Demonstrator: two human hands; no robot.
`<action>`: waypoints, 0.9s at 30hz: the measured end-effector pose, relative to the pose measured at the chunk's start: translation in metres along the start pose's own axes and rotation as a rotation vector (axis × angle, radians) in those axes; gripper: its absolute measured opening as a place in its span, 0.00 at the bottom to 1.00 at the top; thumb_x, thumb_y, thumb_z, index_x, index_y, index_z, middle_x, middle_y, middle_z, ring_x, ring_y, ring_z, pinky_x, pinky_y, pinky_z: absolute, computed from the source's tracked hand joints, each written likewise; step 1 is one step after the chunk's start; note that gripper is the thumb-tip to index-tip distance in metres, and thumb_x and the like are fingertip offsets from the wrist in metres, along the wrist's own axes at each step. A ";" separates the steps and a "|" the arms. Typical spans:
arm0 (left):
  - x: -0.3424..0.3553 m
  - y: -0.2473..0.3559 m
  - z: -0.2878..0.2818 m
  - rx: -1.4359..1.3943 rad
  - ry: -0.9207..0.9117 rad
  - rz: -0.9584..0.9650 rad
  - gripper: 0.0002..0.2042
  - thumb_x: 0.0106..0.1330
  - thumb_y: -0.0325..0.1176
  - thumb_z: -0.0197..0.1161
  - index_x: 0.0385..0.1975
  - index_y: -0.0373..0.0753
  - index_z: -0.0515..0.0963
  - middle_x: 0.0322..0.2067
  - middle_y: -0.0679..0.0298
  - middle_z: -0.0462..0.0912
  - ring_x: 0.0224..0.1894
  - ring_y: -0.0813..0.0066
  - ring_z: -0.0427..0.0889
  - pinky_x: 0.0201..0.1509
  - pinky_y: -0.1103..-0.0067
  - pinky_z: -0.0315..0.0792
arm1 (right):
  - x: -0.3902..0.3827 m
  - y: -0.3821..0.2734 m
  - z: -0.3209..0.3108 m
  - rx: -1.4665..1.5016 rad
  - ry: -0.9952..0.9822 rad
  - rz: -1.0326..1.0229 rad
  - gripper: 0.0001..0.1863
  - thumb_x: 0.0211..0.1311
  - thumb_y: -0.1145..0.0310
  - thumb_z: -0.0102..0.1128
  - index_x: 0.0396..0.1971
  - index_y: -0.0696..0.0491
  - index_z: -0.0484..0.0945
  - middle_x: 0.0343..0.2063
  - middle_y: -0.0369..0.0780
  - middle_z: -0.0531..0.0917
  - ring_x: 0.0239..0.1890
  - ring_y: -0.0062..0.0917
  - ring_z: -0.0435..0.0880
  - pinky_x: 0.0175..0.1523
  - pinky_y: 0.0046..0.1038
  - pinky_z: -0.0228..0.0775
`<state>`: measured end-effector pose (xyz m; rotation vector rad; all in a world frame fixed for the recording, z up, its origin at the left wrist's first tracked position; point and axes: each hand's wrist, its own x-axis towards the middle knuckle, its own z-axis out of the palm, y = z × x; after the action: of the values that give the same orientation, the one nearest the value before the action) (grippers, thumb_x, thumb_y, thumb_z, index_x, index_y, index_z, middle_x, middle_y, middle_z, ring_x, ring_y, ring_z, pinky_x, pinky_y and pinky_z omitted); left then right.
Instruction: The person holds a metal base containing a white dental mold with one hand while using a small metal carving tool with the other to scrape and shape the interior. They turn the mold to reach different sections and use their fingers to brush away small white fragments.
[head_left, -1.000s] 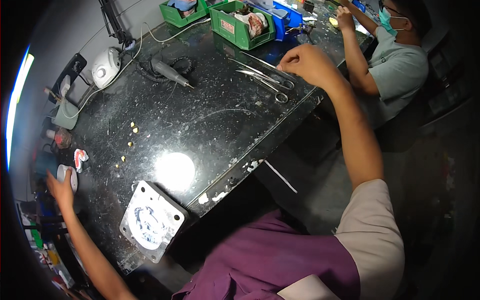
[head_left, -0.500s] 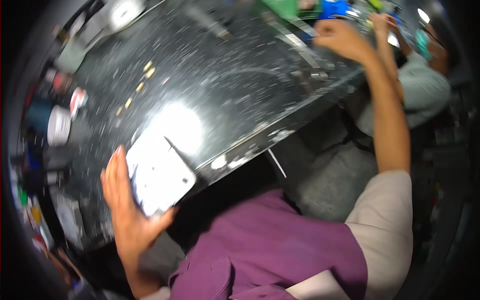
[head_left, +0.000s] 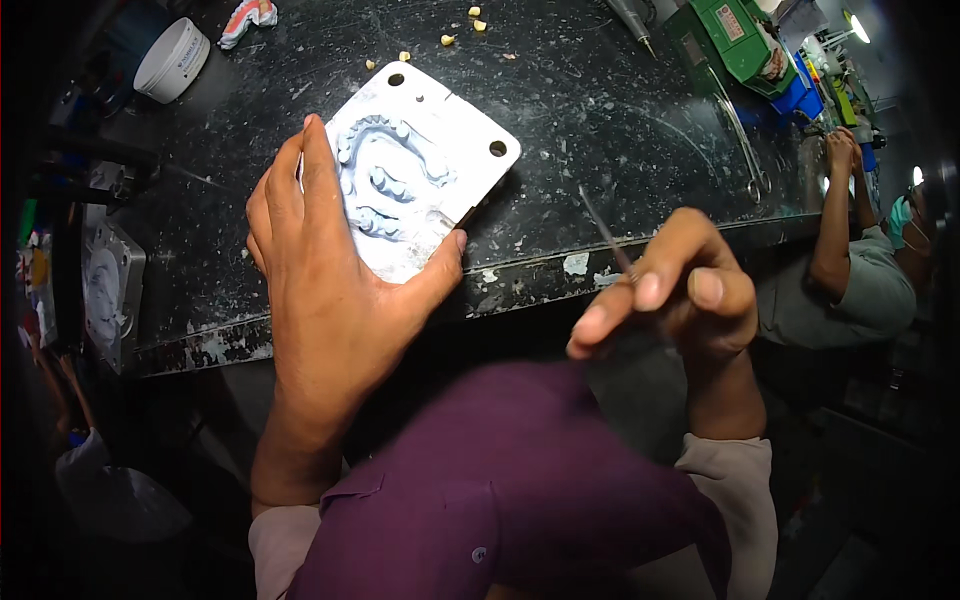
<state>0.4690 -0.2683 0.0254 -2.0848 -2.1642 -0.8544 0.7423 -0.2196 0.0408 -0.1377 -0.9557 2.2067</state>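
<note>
My left hand [head_left: 320,270] is closed around a square dental mould half [head_left: 450,120], its fingers along the left side and its thumb at the near right edge. The block is white, with round holes in its far corners and tooth-shaped grey hollows in its brightly lit top face. It rests at the near edge of the dark bench, tilted in my view. To the right of it, over the bench edge, my right hand [head_left: 690,290] pinches a thin pointed metal instrument [head_left: 606,232]. The tip points up and left, apart from the mould. Its handle end is hidden by my fingers.
Small yellowish pieces [head_left: 447,40] lie beyond the mould on the speckled bench [head_left: 560,130]. Far left are a white tub [head_left: 170,62] and a pink-and-white denture model [head_left: 246,22]. Far right are scissor-handled forceps [head_left: 742,140] and a green bin [head_left: 712,50]. A co-worker [head_left: 850,270] sits at right.
My right hand has come back from beside the green bin toward the mould and now holds the thin instrument. The view has shifted; my left hand still grips the mould.
</note>
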 end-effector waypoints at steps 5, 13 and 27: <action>0.010 -0.012 -0.017 -0.184 -0.175 0.058 0.55 0.46 0.36 0.83 0.78 0.34 0.61 0.71 0.46 0.68 0.72 0.47 0.65 0.76 0.58 0.62 | 0.032 -0.017 0.032 -0.833 0.158 0.455 0.16 0.77 0.82 0.56 0.61 0.62 0.69 0.36 0.44 0.86 0.40 0.24 0.90 0.40 0.24 0.86; 0.003 0.002 -0.006 -0.060 -0.042 -0.021 0.53 0.45 0.41 0.82 0.75 0.34 0.64 0.66 0.47 0.71 0.69 0.46 0.67 0.75 0.56 0.62 | 0.048 -0.015 0.041 -2.145 -0.054 0.127 0.05 0.69 0.69 0.68 0.42 0.50 0.83 0.28 0.37 0.81 0.28 0.33 0.86 0.27 0.33 0.76; 0.005 -0.002 -0.006 -0.121 -0.058 0.015 0.52 0.44 0.39 0.81 0.75 0.37 0.65 0.64 0.50 0.72 0.69 0.49 0.68 0.75 0.58 0.63 | 0.071 -0.025 0.053 -2.130 -0.259 0.515 0.06 0.63 0.74 0.64 0.39 0.52 0.82 0.28 0.38 0.83 0.31 0.33 0.88 0.32 0.34 0.80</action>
<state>0.4648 -0.2658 0.0321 -2.2057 -2.1733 -0.9585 0.6853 -0.1937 0.1080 -1.0777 -3.1281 0.4934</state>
